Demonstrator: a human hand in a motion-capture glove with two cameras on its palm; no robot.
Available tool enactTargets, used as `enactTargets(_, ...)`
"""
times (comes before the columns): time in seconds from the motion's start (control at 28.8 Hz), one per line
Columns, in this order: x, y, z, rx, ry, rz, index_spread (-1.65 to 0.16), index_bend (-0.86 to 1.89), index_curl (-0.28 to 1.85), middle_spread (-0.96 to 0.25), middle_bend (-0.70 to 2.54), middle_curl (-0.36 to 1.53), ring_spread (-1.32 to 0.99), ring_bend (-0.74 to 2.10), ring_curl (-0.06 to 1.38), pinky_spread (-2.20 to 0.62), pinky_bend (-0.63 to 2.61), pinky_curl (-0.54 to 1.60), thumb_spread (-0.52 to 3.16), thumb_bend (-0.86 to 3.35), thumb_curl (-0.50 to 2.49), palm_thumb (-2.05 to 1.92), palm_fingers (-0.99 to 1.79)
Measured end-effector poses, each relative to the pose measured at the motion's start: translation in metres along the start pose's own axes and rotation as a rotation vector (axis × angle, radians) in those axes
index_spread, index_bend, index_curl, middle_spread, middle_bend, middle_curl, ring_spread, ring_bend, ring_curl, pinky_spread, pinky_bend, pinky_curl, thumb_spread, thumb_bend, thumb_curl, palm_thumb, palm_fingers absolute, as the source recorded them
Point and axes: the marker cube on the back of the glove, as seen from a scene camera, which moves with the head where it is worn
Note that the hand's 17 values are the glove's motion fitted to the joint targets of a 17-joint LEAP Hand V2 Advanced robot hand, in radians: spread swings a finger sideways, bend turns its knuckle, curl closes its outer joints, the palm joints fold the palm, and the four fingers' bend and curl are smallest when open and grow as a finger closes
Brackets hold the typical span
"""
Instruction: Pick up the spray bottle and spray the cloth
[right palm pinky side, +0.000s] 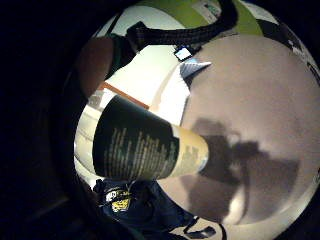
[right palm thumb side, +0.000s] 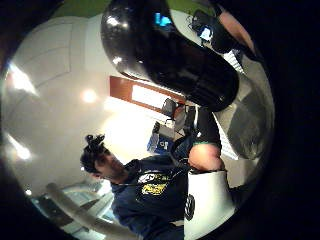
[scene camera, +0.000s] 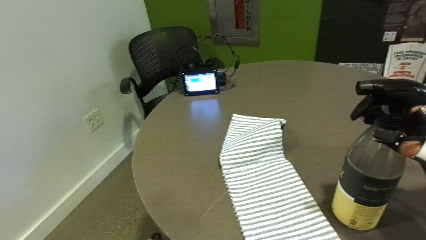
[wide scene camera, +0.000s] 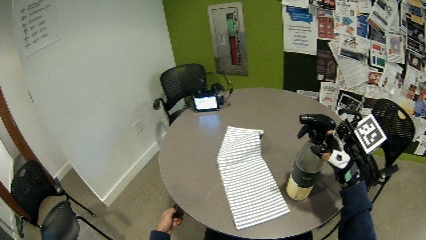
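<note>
One spray bottle (scene camera: 369, 170) stands upright near the edge of the round grey bench (scene camera: 299, 85), with the person's gloved right hand (wide scene camera: 341, 161) wrapped round its neck just under the black trigger head (scene camera: 386, 97). From where I stand, the fingers are curled about the neck, and one fingertip (scene camera: 410, 147) shows at the bottle's far side. The bottle's base looks to be resting on the bench, or only just above it; I cannot tell which. Its body is dark and smoky above, with a dark label round the middle and pale yellow liquid (scene camera: 354, 207) at the bottom.

Just beside the bottle lies the cloth (scene camera: 266, 175), a long striped towel in grey and white, spread flat along the bench and folded over at its far end. Bottle and cloth are near one another but not touching.

At the far side of the bench sits a small device with a lit blue screen (scene camera: 200, 82), cables trailing behind it. A black mesh chair (scene camera: 163, 55) stands beyond that, against the white wall.
</note>
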Motion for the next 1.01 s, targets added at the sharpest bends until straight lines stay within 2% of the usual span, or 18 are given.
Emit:
enactTargets(0.07, 0.014, 0.000, -0.002, 0.000, 0.102, 0.006, -0.33, 0.16, 0.32, -0.12, 0.22, 0.38, -0.18, 0.32, 0.34, 0.13, 0.16, 0.31, 1.07, 0.10, 0.47, 0.84, 0.84)
enactTargets(0.21, 0.019, -0.001, -0.006, 0.023, 0.155, 0.049, -0.32, 0.13, 0.32, -0.16, 0.25, 0.40, -0.22, 0.37, 0.35, 0.07, 0.19, 0.31, 0.97, 0.10, 0.51, 0.92, 0.99)
enactTargets(0.59, 0.008, -0.005, -0.007, 0.192, 0.136, 0.088, -0.31, 0.18, 0.37, -0.18, 0.37, 0.46, -0.22, 0.38, 0.38, -0.07, 0.22, 0.34, 0.73, 0.02, 0.57, 0.98, 1.28)
enactTargets(0.69, -0.020, -0.011, -0.012, 0.253, -0.093, 0.126, -0.30, 0.17, 0.38, -0.18, 0.41, 0.48, -0.23, 0.46, 0.41, -0.13, 0.26, 0.36, 0.72, -0.03, 0.57, 0.94, 1.39)
enactTargets(0.87, -0.089, -0.026, -0.029, 0.358, -0.673, 0.215, -0.29, 0.21, 0.41, -0.17, 0.44, 0.48, -0.22, 0.49, 0.42, -0.18, 0.30, 0.37, 0.70, -0.03, 0.58, 0.93, 1.38)
enactTargets(1.01, -0.118, -0.038, -0.045, 0.422, -0.833, 0.245, -0.29, 0.20, 0.43, -0.16, 0.46, 0.49, -0.22, 0.51, 0.42, -0.20, 0.32, 0.38, 0.69, -0.03, 0.60, 0.93, 1.39)
